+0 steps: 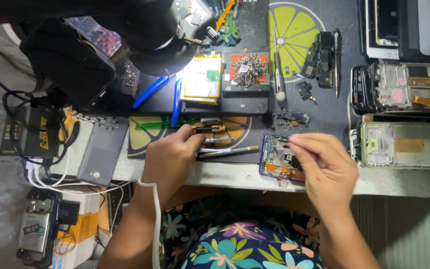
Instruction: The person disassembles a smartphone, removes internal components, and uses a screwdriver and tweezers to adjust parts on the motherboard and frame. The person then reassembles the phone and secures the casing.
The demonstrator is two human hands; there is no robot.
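Note:
My left hand [171,155] rests at the bench's front edge, its fingers closed on a thin black-handled tool [210,129] that points right. Two more slim tools [227,150] lie just beside its fingertips. My right hand [323,164] hovers over an opened blue phone [274,160] with its circuit board showing, fingers pinched together above the board; I cannot tell whether a small part sits between them.
A black lamp or microscope head [145,30] hangs over the back left. A magnetic pad heaped with screws [247,67], a battery [202,74], blue pliers [155,89], a grey phone back [103,149] and several dismantled phones [404,144] crowd the mat.

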